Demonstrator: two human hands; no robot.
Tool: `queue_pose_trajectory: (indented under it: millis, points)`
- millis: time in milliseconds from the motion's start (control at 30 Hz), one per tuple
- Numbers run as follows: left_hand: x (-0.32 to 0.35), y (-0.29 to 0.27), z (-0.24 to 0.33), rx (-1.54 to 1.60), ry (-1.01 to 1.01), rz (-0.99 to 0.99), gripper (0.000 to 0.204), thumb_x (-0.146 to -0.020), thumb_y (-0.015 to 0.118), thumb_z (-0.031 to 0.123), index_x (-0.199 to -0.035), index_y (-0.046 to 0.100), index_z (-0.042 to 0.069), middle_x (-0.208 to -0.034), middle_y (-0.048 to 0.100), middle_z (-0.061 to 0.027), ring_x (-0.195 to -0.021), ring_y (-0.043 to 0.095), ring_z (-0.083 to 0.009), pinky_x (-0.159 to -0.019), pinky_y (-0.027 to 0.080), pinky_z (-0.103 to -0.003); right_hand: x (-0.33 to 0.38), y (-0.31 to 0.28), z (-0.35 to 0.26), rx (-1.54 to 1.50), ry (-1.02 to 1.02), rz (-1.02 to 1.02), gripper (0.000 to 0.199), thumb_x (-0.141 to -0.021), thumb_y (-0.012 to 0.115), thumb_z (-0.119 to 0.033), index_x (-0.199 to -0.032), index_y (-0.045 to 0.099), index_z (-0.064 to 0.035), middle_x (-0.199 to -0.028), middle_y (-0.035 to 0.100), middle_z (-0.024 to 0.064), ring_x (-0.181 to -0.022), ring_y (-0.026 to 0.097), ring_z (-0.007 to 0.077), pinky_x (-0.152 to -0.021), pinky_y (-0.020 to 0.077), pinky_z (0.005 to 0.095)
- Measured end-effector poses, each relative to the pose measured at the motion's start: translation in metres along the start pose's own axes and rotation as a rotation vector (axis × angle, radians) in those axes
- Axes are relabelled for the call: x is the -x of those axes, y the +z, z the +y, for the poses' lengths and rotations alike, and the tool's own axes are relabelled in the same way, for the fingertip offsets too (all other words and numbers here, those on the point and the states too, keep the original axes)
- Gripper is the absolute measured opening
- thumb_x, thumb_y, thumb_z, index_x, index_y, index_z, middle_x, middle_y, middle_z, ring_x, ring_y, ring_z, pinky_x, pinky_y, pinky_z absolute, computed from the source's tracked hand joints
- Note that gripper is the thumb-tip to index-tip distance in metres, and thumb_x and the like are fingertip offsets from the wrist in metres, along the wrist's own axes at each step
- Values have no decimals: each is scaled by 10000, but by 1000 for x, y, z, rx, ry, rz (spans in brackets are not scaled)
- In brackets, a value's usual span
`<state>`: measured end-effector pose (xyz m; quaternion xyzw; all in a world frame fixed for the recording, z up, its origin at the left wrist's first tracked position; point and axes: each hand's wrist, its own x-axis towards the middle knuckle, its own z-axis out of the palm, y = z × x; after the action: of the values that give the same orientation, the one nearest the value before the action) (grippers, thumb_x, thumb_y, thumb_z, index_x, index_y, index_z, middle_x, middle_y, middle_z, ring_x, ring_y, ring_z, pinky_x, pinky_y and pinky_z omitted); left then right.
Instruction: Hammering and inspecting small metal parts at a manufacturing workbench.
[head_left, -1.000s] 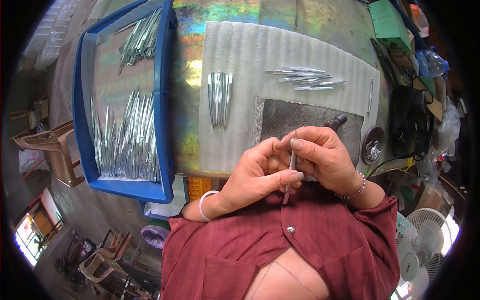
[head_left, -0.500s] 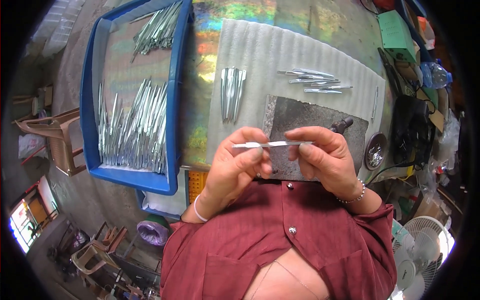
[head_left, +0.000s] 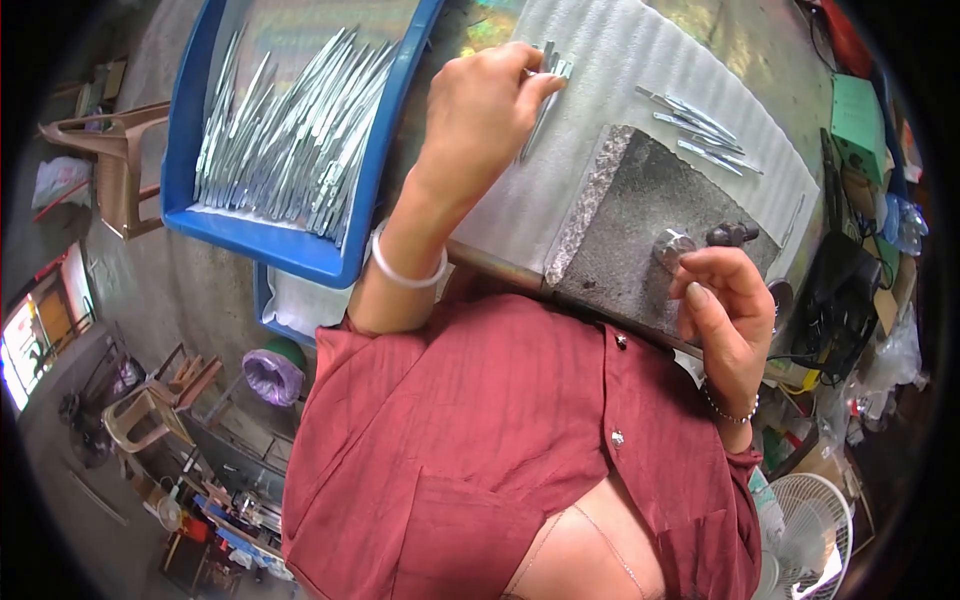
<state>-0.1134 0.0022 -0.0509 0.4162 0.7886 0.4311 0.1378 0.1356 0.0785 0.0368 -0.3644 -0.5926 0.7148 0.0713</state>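
My left hand [head_left: 485, 115] reaches over the white foam sheet, closed in a pinch at the row of slim silvery metal strips [head_left: 533, 140]. A strip's end shows at its fingertips; the rest is partly hidden by the hand. My right hand [head_left: 728, 305] hovers by the near right edge of the dark stone block [head_left: 640, 215], fingers loosely bent and apart, with nothing visible in them. Just beyond its fingertips, a tool with a shiny round face [head_left: 674, 248] and a dark knobbed end [head_left: 733, 234] rests on the block.
A blue tray [head_left: 352, 225] of many metal strips [head_left: 300, 140] stands on the left. More strips [head_left: 705, 135] lie on the foam sheet [head_left: 600, 70] beyond the block. A small round dish [head_left: 783, 293] is partly hidden behind my right hand. A green box [head_left: 858, 125] stands far right.
My hands have parted. The left went forward and left to the row of strips; the right let go of the strip both held and moved right. The view has shifted too.
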Motion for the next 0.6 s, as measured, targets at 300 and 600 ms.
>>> queue_pose_trajectory:
  millis: [300, 600]
  points:
    - [12, 8, -17, -247, 139, 184, 249, -772, 689, 167, -962, 633, 16, -749, 630, -128, -619, 608, -255, -588, 472, -326, 8, -2, 6, 83, -97, -55, 227, -828, 567, 16, -1052, 544, 46, -840, 591, 105, -595, 497, 73, -557, 393, 176]
    - [105, -7, -27, -7, -128, 50, 246, -740, 696, 39, -963, 594, 24, -822, 592, -117, -629, 593, -224, -564, 467, -312, -12, 58, -27, -485, -1039, -480, 195, -832, 631, -97, -1016, 592, -48, -1011, 576, 76, -670, 624, 228, -535, 534, 303]
